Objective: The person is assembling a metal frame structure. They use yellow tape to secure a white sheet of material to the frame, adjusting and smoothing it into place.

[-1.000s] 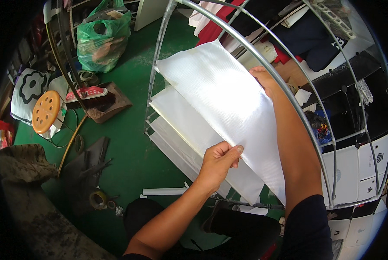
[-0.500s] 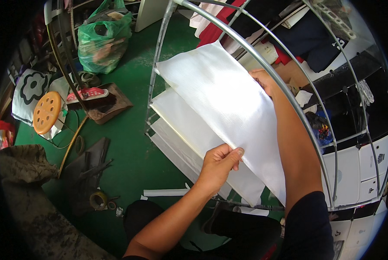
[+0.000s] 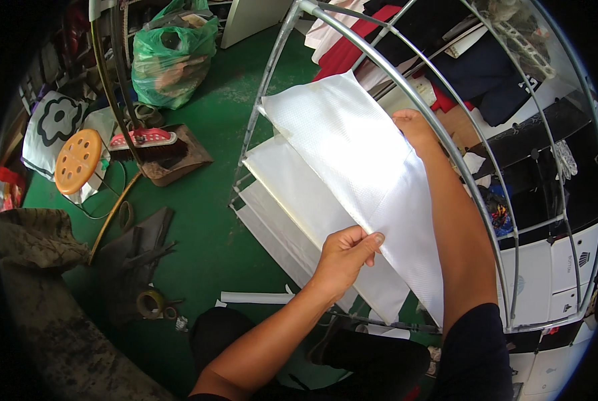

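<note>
A shiny white textured sheet (image 3: 332,127) stretches across the upper level of a grey metal-tube rack (image 3: 381,50). My left hand (image 3: 344,259) pinches the sheet's near edge between thumb and fingers. At the far edge, by the curved tube, my right hand (image 3: 414,127) is closed on the sheet, its fingertips partly hidden. A crease runs across the sheet from my left hand toward my right forearm. Two more white panels lie below it: a middle panel (image 3: 292,175) and a lower panel (image 3: 262,224).
Green floor surrounds the rack. At left are a green plastic bag (image 3: 172,70), a red-and-white broom head (image 3: 142,139), a dustpan (image 3: 182,157), an orange round stool (image 3: 78,160) and a tape roll (image 3: 150,303). White boxes (image 3: 573,260) and dark clothing (image 3: 476,73) lie beyond the rack.
The rack's far-left corner and the items at left sit farther right in view. A crease has appeared in the sheet beside my left hand. Both hands keep their hold.
</note>
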Demonstrator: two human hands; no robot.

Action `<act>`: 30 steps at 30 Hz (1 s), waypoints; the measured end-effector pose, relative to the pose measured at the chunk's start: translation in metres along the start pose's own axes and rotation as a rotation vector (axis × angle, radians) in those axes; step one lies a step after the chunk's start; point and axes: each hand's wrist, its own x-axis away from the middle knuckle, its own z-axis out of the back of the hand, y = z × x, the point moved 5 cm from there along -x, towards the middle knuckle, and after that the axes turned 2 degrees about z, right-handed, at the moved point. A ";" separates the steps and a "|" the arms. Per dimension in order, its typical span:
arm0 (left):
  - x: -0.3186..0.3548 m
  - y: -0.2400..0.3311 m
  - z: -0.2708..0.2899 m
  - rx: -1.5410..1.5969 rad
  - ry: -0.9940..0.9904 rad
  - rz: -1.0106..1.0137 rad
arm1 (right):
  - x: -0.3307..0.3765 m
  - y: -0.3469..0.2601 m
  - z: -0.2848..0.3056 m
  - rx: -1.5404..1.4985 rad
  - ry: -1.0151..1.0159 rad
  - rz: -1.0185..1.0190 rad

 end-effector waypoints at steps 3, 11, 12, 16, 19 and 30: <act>-0.001 -0.002 0.002 -0.011 -0.005 0.001 | 0.009 -0.013 0.001 0.248 0.155 0.214; 0.001 0.004 0.002 -0.031 -0.030 0.009 | -0.006 0.003 -0.006 0.156 -0.023 0.133; 0.001 0.006 0.004 -0.043 -0.036 0.013 | -0.006 0.001 -0.010 0.124 -0.044 0.103; 0.002 0.006 0.001 -0.081 -0.066 0.016 | -0.010 0.016 -0.014 0.030 -0.109 0.015; 0.000 0.003 -0.004 -0.089 -0.097 0.032 | -0.008 0.031 -0.001 0.064 -0.087 -0.010; -0.003 0.011 0.009 -0.254 -0.053 0.052 | 0.170 -0.070 0.060 -0.084 0.212 0.348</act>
